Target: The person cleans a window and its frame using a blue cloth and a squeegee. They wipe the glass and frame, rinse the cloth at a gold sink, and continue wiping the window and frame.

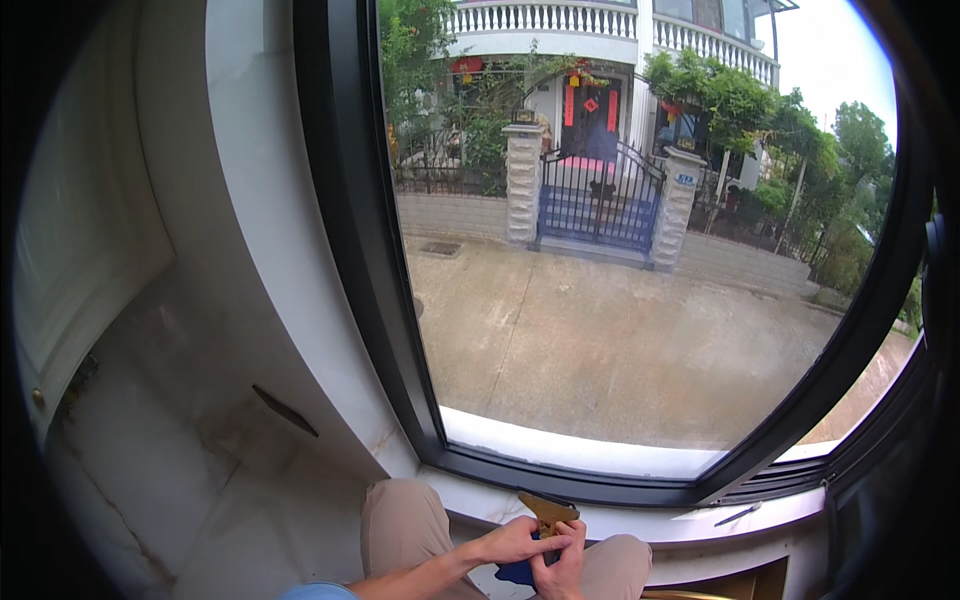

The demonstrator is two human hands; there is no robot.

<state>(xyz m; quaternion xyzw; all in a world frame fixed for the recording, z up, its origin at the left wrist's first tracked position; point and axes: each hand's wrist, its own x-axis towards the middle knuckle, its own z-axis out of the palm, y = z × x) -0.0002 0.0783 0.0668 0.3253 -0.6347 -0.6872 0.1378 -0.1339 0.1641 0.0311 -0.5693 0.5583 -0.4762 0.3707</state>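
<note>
Both hands are together between my bent knees, at the bottom centre, close to the window sill. A flat brass-coloured tool head [550, 508] with a dark edge strip, perhaps a squeegee or scraper, points up from them. My left hand [517, 540] reaches across from the left, its fingers at the tool's neck. My right hand [562, 566] is wrapped round the tool's lower part. A dark blue cloth [516, 573] hangs below and beside the hands; which hand bears it is unclear.
A black-framed window [600, 337] stands in front, with a paved yard and gate beyond. On the white sill [652, 527] lies a small dark slim tool [739, 514]. A marble wall with a dark slot [285, 409] is at left. Below the sill, at right, an opening [739, 581] shows a brass-coloured edge.
</note>
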